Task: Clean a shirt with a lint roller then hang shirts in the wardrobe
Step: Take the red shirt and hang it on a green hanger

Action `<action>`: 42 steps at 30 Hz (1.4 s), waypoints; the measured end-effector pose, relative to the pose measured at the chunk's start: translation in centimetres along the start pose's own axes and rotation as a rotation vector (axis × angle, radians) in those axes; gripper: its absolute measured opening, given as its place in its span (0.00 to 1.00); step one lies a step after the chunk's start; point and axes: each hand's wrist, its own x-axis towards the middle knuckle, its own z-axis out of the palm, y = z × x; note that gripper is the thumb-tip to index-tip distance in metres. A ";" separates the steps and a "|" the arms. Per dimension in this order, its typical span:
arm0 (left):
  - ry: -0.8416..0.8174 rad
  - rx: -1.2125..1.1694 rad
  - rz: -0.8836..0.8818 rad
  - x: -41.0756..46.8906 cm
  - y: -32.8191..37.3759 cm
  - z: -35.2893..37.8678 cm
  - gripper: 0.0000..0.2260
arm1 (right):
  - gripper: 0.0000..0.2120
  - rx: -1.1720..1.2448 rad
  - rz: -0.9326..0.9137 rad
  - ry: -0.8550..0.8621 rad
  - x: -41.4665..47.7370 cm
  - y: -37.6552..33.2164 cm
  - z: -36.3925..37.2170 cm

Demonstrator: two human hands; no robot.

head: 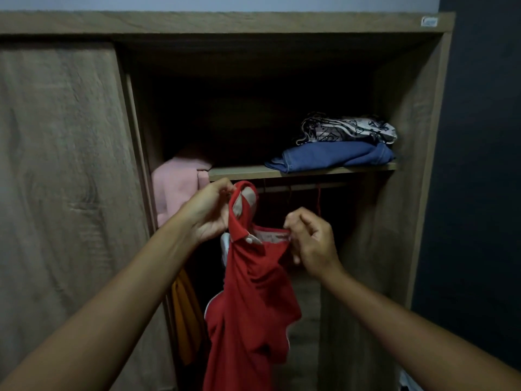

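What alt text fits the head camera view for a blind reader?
A left hand and right hand hold a red shirt by its collar before an open wooden wardrobe. Folded blue cloth and patterned cloth sit on its shelf.

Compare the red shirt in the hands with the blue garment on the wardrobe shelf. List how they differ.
The red shirt hangs unfolded; the blue garment lies folded on the shelf. The left hand and right hand pinch the red shirt at its collar; neither touches the blue garment. A patterned cloth sits on the blue garment; nothing rests on the red shirt. Both are clothing at the open wardrobe.
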 end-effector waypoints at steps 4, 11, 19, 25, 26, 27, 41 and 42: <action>-0.021 0.034 0.011 -0.2 -0.5 0.0 0.10 | 0.14 -0.240 0.026 0.037 1.1 0.8 0.0; -0.133 0.043 0.040 -2.0 -1.0 0.6 0.15 | 0.08 -0.588 0.237 -0.272 1.0 3.9 0.9; -0.028 1.200 0.207 -3.5 -3.3 -2.4 0.32 | 0.08 -0.640 0.175 -0.282 2.7 1.2 0.0; -0.059 1.528 0.265 -3.1 -10.3 -1.7 0.34 | 0.05 -0.643 0.229 -0.250 2.2 0.3 0.4; -0.038 1.523 0.281 -2.9 -11.3 -1.6 0.33 | 0.06 -0.642 0.241 -0.243 2.2 0.3 0.2; -0.024 1.489 0.289 -2.6 -12.2 -1.5 0.33 | 0.07 -0.644 0.249 -0.237 2.3 0.3 -0.1; 0.279 0.523 0.066 2.5 -14.5 -3.7 0.13 | 0.14 -0.415 0.722 -0.532 5.8 3.7 -9.6; 0.298 0.466 0.072 2.8 -14.4 -3.1 0.14 | 0.16 -0.362 0.750 -0.516 6.0 4.5 -9.8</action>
